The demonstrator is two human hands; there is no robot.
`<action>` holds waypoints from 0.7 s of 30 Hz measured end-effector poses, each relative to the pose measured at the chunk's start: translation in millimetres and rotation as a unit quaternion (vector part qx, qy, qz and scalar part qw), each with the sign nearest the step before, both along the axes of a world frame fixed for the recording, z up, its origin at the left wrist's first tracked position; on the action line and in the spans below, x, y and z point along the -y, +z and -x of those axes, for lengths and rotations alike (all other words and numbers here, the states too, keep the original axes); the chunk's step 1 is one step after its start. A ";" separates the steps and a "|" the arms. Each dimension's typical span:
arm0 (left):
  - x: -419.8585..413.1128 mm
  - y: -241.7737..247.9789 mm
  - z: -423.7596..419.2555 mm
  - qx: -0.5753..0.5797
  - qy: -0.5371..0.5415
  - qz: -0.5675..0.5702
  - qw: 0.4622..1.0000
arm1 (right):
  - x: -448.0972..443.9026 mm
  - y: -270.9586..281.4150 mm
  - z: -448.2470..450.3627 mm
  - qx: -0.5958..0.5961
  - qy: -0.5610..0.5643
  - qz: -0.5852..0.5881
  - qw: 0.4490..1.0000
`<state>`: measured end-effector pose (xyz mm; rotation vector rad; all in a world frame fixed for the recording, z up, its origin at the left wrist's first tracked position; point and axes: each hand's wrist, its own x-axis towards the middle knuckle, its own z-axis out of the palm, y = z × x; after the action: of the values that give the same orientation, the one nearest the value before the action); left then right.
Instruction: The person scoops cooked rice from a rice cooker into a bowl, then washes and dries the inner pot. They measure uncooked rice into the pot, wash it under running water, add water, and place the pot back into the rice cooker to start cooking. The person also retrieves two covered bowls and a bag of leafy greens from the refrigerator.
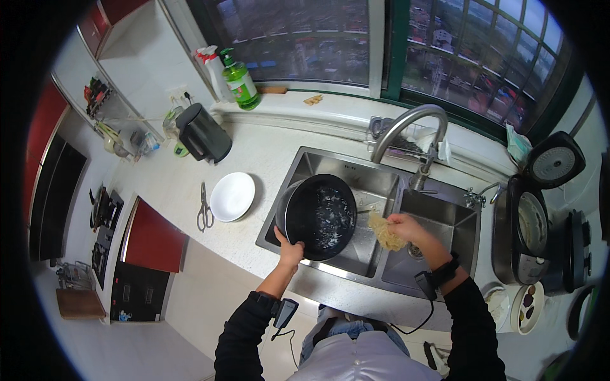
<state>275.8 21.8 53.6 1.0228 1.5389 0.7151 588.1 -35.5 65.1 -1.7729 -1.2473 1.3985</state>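
Observation:
My left hand (289,252) grips the near left rim of a dark round pot (329,216), which is tilted over the left basin of the stainless steel double sink (376,266). Wet, shiny patches show on the pot's black inside. Pinched in my right hand (405,228) is a yellowish mesh scrubber or loofah (387,232), held above the divider between the two basins, to the right of the pot. The curved metal faucet (409,114) rises behind the sink.
Left of the sink lie a white bowl (232,196), scissors (205,209) and an electric kettle (205,135). A green soap bottle (242,85) stands on the windowsill. An open rice cooker (519,238) and a plate with food (527,308) are at the right.

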 end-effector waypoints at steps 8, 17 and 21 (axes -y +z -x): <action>-17.0 -9.8 -24.8 -0.186 -0.070 -0.288 0.937 | 3.2 -22.0 -9.8 -0.074 -0.044 -0.004 0.996; -32.6 17.8 -24.2 -0.195 -0.098 -0.383 0.898 | -0.7 -27.5 -10.6 -0.060 -0.066 -0.039 0.995; -41.8 44.2 -16.2 -0.238 -0.118 -0.491 0.830 | -4.3 -34.9 -11.1 -0.079 -0.096 -0.056 0.991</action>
<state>292.0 63.6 97.8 2.2616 1.3705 1.1725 599.2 -31.2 30.2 -1.6251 -1.0247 1.3044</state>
